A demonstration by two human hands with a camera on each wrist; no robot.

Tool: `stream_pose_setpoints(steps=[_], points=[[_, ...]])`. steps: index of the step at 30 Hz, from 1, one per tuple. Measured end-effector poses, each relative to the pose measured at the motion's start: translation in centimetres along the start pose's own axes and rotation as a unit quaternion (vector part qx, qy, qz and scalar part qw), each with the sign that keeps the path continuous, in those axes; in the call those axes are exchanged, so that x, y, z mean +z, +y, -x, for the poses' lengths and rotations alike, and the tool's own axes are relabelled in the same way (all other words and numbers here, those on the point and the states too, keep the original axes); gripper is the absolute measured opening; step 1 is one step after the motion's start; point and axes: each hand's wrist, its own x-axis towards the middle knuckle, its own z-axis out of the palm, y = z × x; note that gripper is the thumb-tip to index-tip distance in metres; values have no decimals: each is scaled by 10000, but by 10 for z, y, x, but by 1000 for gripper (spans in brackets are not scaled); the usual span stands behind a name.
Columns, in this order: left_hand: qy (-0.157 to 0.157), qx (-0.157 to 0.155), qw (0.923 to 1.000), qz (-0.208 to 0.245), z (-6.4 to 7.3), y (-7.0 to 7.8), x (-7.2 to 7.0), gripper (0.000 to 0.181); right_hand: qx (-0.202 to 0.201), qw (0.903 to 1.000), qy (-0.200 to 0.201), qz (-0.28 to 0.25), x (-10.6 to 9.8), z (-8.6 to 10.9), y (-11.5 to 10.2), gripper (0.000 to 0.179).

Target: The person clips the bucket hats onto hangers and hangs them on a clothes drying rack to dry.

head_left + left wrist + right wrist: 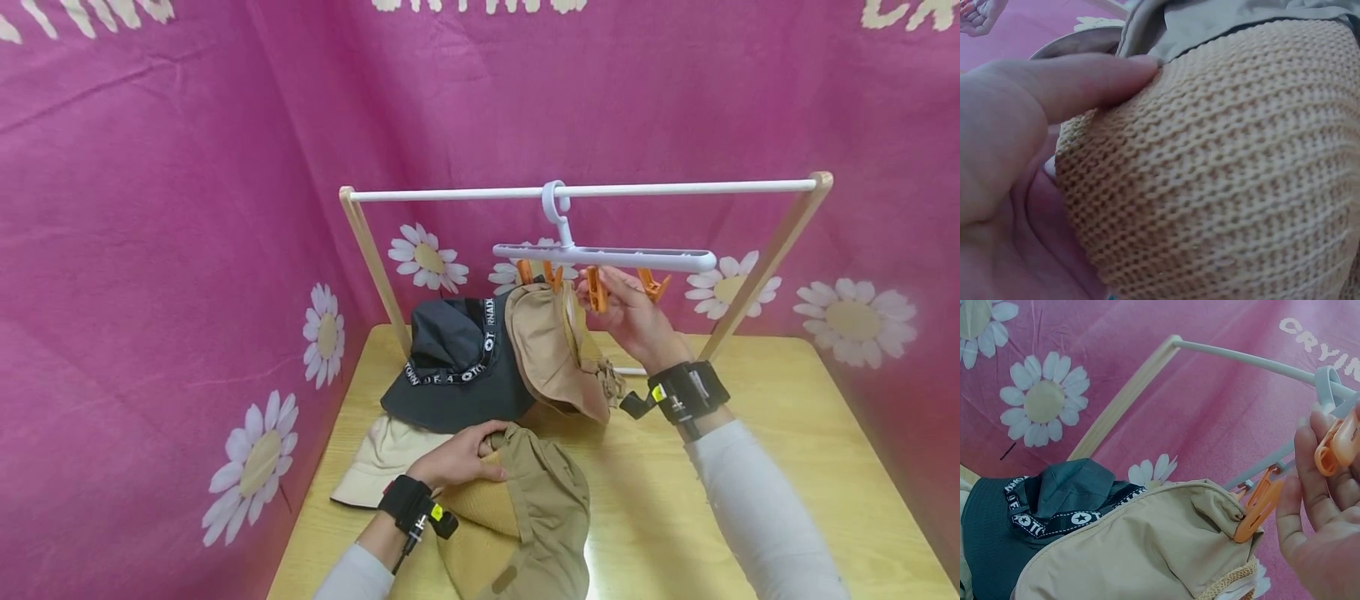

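Note:
My left hand (461,460) grips the edge of a khaki hat (551,492) with a yellow knitted lining (1210,162); its thumb lies on the knit. An orange clip (597,289) under the pale hanger (607,256) is held in my right hand (637,321). In the right wrist view, this clip (1338,447) lies against the fingers. Left of that hand, a tan hat (543,333) hangs from another orange clip (1260,509), which bites its edge. A third orange clip (654,285) is just behind the right hand.
A white rail (450,196) on wooden legs (768,262) carries the hanger. Beside the tan hat is a dark bucket hat (450,358) with a lettered band, and a cream hat (386,458) lies partly beneath it. Pink cloth (180,208) surrounds the wooden table (750,417).

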Motion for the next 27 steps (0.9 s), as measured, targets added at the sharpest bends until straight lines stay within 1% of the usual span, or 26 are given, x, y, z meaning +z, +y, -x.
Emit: stream_pose_setpoints(steps=[2, 3, 4, 6, 8, 9, 12, 15, 17, 20, 23, 25, 27], points=[[-134, -14, 9999, 93, 1, 0, 0, 79, 9, 10000, 14, 13, 0, 1, 0, 29], [-197, 6, 9998, 87, 1, 0, -1, 80, 26, 10000, 18, 28, 0, 1, 0, 30], [-225, 46, 9997, 15, 2, 0, -1, 79, 40, 10000, 14, 28, 1, 1, 0, 30], [-291, 146, 9995, 25, 3, 2, -1, 78, 70, 9999, 8, 86, 1, 2, 0, 32], [-288, 296, 9991, -72, 4, 4, 0, 76, 83, 9999, -18, 114, 2, 2, -1, 33], [-272, 392, 9987, -173, 5, 6, 1, 75, 86, 9999, -35, 113, 2, 2, -1, 34], [-155, 544, 9969, -552, 6, 10, 3, 72, 93, 9999, -98, 85, 3, 1, -2, 34], [-86, 547, 9936, -981, 7, 14, 3, 70, 120, 9998, -127, 106, 2, -1, -1, 35], [-135, 526, 9932, -1029, 8, 18, 2, 69, 127, 9998, -139, 75, 1, -2, -1, 35], [-264, 576, 9940, -890, 8, 23, 2, 67, 89, 9999, -43, 96, 0, -2, 0, 34], [-400, 662, 9953, -586, 8, 27, 4, 65, 53, 10000, 41, 54, 0, -1, 1, 31], [-418, 661, 9963, -354, 8, 28, 7, 61, 48, 10000, 33, -5, 0, 0, 2, 30], [-332, 669, 9971, -155, 7, 27, 10, 52, 45, 10000, 8, -27, 0, 0, 3, 29]])
